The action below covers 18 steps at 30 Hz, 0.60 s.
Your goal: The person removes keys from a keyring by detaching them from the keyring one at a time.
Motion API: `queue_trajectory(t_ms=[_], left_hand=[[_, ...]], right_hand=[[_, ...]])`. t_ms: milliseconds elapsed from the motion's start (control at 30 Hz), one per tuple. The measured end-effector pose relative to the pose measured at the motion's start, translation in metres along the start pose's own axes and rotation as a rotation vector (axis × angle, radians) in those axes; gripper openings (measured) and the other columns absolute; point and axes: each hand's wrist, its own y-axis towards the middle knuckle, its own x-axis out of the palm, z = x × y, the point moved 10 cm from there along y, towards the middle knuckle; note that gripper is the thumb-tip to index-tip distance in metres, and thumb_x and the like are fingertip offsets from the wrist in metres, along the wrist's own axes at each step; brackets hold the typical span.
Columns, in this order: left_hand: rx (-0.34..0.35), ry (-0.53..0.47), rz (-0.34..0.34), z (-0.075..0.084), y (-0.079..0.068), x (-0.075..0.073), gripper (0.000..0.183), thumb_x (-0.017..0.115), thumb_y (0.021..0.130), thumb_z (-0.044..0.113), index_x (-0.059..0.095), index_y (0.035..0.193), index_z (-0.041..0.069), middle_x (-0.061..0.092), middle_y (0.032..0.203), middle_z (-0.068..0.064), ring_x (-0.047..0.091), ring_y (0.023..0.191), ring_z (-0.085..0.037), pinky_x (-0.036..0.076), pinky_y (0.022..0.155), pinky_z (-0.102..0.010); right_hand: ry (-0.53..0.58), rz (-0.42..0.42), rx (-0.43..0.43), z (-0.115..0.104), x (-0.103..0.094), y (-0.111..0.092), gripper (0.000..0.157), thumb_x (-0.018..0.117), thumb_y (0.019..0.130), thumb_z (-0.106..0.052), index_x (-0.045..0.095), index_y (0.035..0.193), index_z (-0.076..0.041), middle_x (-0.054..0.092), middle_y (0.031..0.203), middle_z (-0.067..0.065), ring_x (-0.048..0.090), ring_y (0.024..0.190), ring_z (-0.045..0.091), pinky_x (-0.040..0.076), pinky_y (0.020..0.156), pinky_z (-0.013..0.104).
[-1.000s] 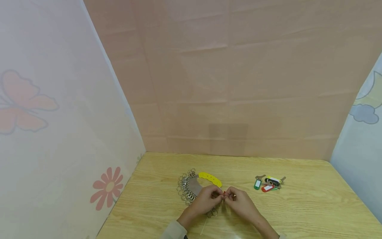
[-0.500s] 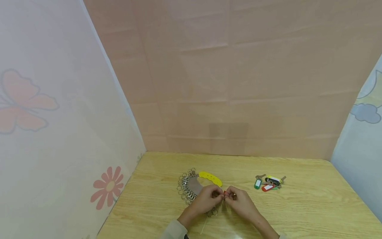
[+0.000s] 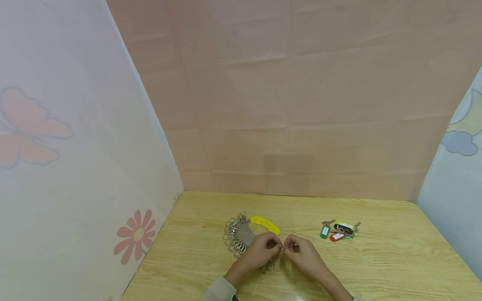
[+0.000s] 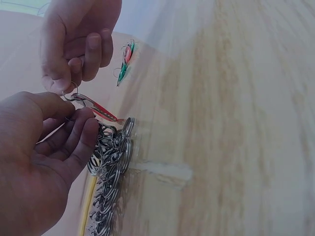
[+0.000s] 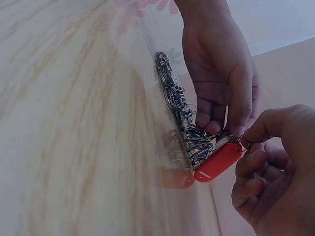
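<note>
In the head view my left hand [image 3: 260,251] and right hand [image 3: 304,256] meet fingertip to fingertip just above the table. Between them, thumb and finger of each pinch a small metal key ring [image 4: 71,90]. From that ring hang a red key tag [image 5: 219,162] and a key [image 4: 93,107], low over the table in the wrist views. Left of and partly under my left hand lies a grey fan-shaped key holder [image 3: 246,234], edged with many metal rings and clips [image 5: 172,98]. Fingers hide the exact contact on the ring.
A yellow, wavy-edged handle [image 3: 265,225] lies behind my hands, beside the key holder. To the right is a small pile of keys with green [image 3: 325,231], red [image 3: 337,237], yellow and black tags. A thin pale strip [image 3: 257,284] lies near the table's front edge.
My hands stay almost in place. The bit of red that showed between the fingertips in the earlier head frames is now out of sight in that view.
</note>
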Motion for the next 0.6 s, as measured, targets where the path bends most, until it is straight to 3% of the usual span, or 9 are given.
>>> queue_trajectory(t_ms=[267,600], left_hand=[[-0.004,0.01,0.001,-0.003,0.0008,0.0004,0.006,0.063,0.098,0.022,0.069,0.1,0.02,0.066,0.092,0.01,0.059,0.08,0.004,0.052,0.072,-0.017],[0.015,0.006,-0.004,0.0007,0.0003,0.0003,0.008,0.064,0.098,0.022,0.069,0.1,0.016,0.067,0.092,0.008,0.059,0.079,0.004,0.052,0.072,-0.017]], right_hand=[[0.001,0.004,-0.017,-0.0012,-0.0003,-0.0005,0.013,0.067,0.088,-0.006,0.063,0.083,-0.018,0.056,0.074,-0.005,0.048,0.065,0.004,0.041,0.058,0.02],[-0.038,-0.005,0.013,0.0023,0.0029,-0.0007,0.007,0.066,0.089,-0.013,0.063,0.084,-0.017,0.056,0.071,-0.006,0.047,0.061,0.003,0.039,0.055,0.019]])
